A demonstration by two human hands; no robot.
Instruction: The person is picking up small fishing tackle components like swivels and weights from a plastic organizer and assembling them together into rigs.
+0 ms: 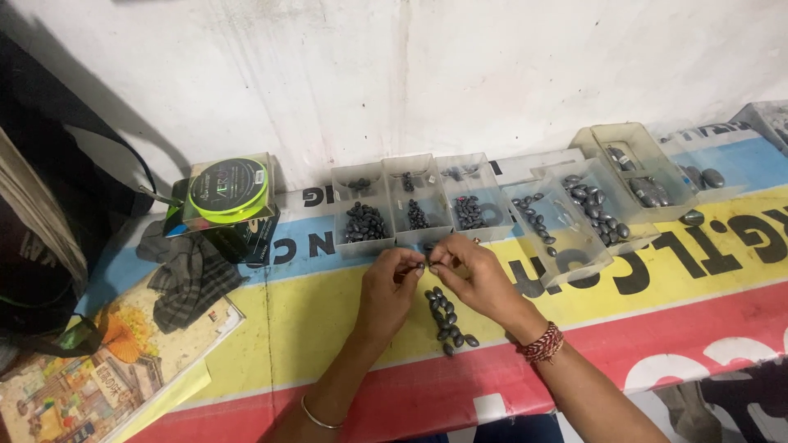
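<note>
- Left hand [387, 283]: fingers curled, thumb and forefinger pinched together at the tips on a small dark sinker [420, 266]. A thin bangle sits at the wrist.
- Right hand [468, 275]: same pinch posture, fingertips drawn narrow and meeting the left hand's tips. It appears to grip a second sinker or a fine line; the view is too small to say which. A red beaded bracelet sits on this wrist.
- The pinched sinker sits between the two sets of fingertips, above the banner, its long axis roughly left-right.
- String of sinkers [447, 321]: dark oval weights in a loose row on the yellow band of the banner [673, 312], directly below the fingertips, between the two forearms. Long axis runs away from the hands toward the person, slightly rightward. Its top end lies just beneath the right hand's thumb; the right hand is marginally nearer.
- Clear compartment trays [410, 205] of sorted sinkers stand just beyond the hands, against the wall; further trays [574, 217] extend to the right.
- Well to the left: a spool of bright green line [228, 190] in a clear box, a dark checked cloth [190, 275], an illustrated book [98, 369].
</note>
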